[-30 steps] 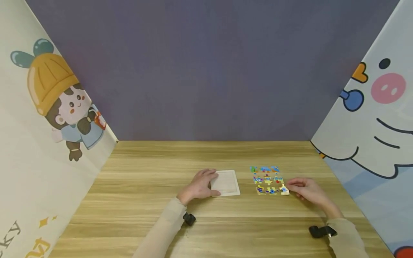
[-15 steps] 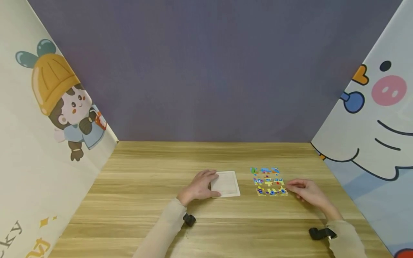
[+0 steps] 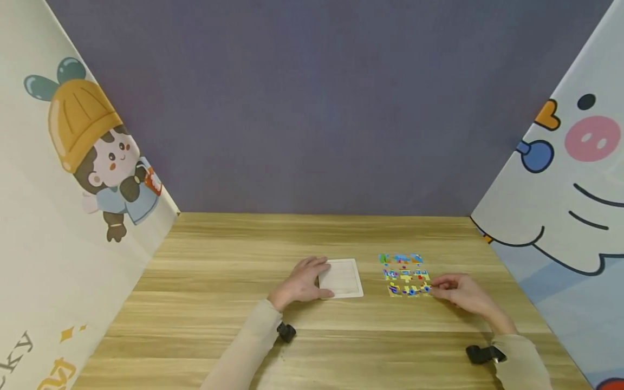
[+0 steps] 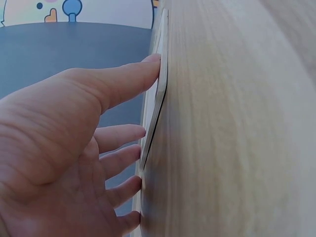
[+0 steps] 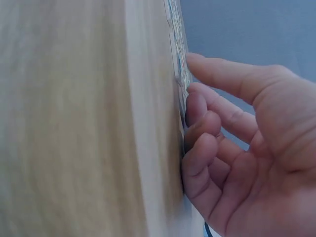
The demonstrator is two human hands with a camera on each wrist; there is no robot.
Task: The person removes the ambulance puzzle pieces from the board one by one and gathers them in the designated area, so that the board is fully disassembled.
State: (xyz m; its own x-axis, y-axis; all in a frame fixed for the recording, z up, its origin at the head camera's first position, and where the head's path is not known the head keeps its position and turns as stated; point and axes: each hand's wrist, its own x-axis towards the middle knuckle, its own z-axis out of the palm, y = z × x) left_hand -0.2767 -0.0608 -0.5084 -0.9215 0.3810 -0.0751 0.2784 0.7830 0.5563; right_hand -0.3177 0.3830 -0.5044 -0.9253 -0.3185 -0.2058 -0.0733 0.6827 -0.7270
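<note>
A pale square puzzle tray (image 3: 339,277) with a shallow recess lies flat on the table. My left hand (image 3: 306,281) rests at its left side with fingers spread. In the left wrist view the thumb (image 4: 123,81) lies straight along the near edge of the tray (image 4: 162,74). To the right, several colourful jigsaw pieces (image 3: 405,273) lie in three rows. My right hand (image 3: 460,292) is at the bottom right puzzle piece (image 3: 426,289), thumb and index fingertips at its right edge. In the right wrist view the other fingers (image 5: 201,163) are curled against the tabletop.
The wooden table (image 3: 219,325) ends at a grey back wall (image 3: 312,108). Printed cartoon panels stand on the left (image 3: 53,195) and right (image 3: 575,179). A strip of bare tabletop separates the tray from the puzzle pieces.
The bottom right puzzle piece, earlier tilted at my right fingertips, now lies flat in its row. My right fingers have shifted slightly left onto its edge. The left hand has stayed still.
</note>
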